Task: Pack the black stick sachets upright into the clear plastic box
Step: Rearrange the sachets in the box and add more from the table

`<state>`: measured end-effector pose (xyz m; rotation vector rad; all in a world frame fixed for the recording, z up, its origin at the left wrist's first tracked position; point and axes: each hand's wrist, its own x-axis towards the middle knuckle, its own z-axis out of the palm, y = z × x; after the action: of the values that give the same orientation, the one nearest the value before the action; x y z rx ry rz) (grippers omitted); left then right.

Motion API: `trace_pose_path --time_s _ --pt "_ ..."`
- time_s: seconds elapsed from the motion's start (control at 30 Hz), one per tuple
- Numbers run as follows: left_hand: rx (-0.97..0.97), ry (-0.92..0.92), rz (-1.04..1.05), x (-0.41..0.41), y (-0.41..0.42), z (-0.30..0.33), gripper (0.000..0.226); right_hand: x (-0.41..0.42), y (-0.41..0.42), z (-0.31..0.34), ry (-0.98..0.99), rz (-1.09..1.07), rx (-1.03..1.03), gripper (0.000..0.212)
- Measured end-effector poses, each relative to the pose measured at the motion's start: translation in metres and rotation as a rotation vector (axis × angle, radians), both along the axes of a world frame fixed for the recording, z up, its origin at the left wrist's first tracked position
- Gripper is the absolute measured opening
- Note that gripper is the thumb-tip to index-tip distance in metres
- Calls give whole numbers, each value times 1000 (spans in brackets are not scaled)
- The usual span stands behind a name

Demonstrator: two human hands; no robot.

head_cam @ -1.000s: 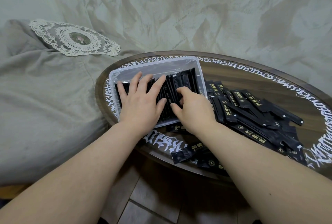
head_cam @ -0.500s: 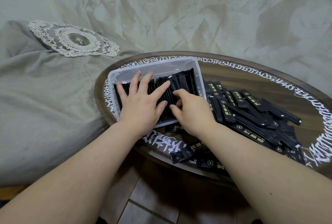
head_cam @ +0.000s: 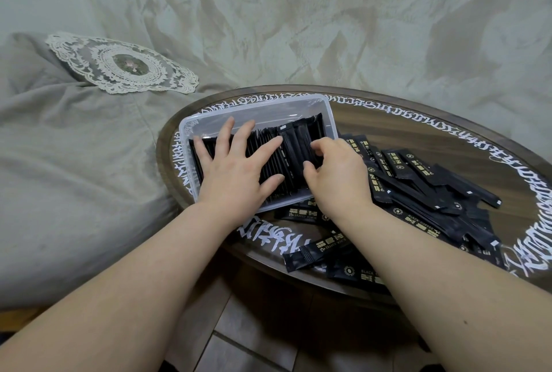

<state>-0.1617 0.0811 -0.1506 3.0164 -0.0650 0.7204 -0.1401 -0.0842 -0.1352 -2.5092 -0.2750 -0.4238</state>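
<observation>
A clear plastic box (head_cam: pixel 260 109) stands on the left part of a round table. Inside it a row of black stick sachets (head_cam: pixel 301 138) stands on edge, leaning left. My left hand (head_cam: pixel 236 171) lies spread flat on top of the row, fingers straight, pressing it. My right hand (head_cam: pixel 337 171) is at the box's right end, its fingers and thumb curled round the rightmost sachets in the row. A loose heap of black sachets (head_cam: pixel 424 189) lies on the table to the right of the box.
The round dark table (head_cam: pixel 418 121) has white script round its rim. Several sachets (head_cam: pixel 313 255) lie near its front edge. A grey cushion with a lace doily (head_cam: pixel 122 64) sits to the left. Draped grey-green fabric fills the background, tiled floor below.
My right hand has shifted slightly up and right along the row, its fingers curling onto the end sachets. The left hand stays pressed on the row.
</observation>
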Motion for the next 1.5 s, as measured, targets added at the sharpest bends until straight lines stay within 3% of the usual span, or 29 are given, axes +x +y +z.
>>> trace_pose_path --time_s 0.17,0.37,0.83,1.13,1.33,1.5 --pt "7 -5 -7 0 0 0 61 -1 3 2 69 -35 -55 41" --pt "2 10 -5 -1 -1 0 61 -3 10 1 101 -26 -213 31" --pt "-13 -9 -10 -1 -1 -1 62 1 11 -3 158 28 -72 31" --pt "-29 -70 -14 -2 -2 -1 64 -1 4 -3 133 129 -106 35" --pt "-37 -243 -16 1 0 7 54 -2 10 -2 153 224 -125 36" --pt "-13 -195 23 6 0 1 56 -3 13 -4 121 257 -128 35"
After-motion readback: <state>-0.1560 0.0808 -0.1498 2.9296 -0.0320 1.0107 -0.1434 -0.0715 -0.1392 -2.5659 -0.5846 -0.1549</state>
